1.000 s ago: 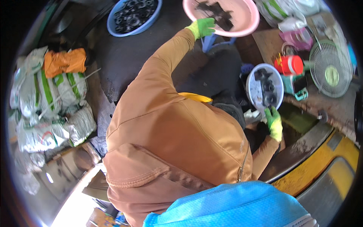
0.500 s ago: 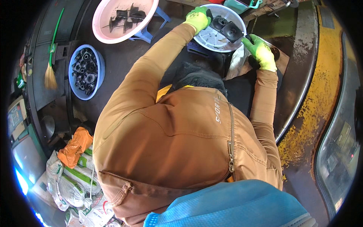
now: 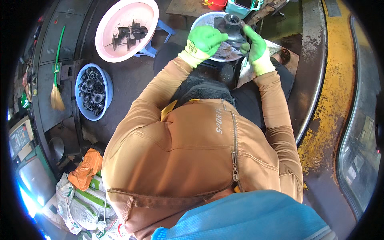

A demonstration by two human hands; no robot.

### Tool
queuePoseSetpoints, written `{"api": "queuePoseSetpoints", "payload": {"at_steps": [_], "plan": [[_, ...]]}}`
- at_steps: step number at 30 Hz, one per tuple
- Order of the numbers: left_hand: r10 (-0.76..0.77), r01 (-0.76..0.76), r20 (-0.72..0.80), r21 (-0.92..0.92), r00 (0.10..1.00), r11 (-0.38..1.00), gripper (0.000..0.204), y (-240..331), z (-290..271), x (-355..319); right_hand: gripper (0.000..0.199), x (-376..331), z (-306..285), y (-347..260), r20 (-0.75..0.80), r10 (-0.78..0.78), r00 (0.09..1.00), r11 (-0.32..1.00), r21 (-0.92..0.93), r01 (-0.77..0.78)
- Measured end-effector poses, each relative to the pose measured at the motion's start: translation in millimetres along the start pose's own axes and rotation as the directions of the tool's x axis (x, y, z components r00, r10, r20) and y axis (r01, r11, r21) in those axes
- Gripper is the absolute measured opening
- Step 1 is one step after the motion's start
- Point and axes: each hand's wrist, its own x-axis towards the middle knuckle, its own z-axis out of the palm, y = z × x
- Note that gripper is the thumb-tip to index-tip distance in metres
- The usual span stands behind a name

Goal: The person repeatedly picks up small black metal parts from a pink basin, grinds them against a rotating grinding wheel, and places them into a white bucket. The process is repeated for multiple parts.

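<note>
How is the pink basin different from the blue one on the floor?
The pink basin is wider and pale, holding a few dark finned parts spread loosely; the blue basin is smaller and packed with dark tube-like parts. The pink basin sits on a blue stool; the blue basin sits low by a broom. Both are round and hold dark parts.

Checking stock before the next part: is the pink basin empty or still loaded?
Still loaded, though sparsely: the pink basin holds a few dark parts clustered mid-bowl, with most of its floor bare.

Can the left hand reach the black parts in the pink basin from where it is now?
Probably yes. The left hand grips the black part over the white basin; the pink basin lies open to its left, nothing between.
</note>
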Motion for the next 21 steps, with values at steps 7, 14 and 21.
{"api": "queuePoseSetpoints", "payload": {"at_steps": [7, 14, 21], "plan": [[-0.411, 0.392, -0.013, -0.272, 0.912, 0.879, 0.072, 22, -37, 35, 0.037, -23, 11, -5, 0.217, -0.169, 0.962, 0.963, 0.246, 0.113], [-0.617, 0.586, 0.157, -0.554, 0.771, 0.591, 0.047, 36, -36, 64, 0.047, -15, 13, 27, 0.134, -0.102, 0.986, 0.874, 0.486, 0.024], [-0.68, 0.613, 0.141, -0.59, 0.719, 0.526, 0.045, 68, -31, 66, 0.046, -12, 26, 76, 0.134, -0.817, 0.561, 0.508, -0.294, 0.81]]}}
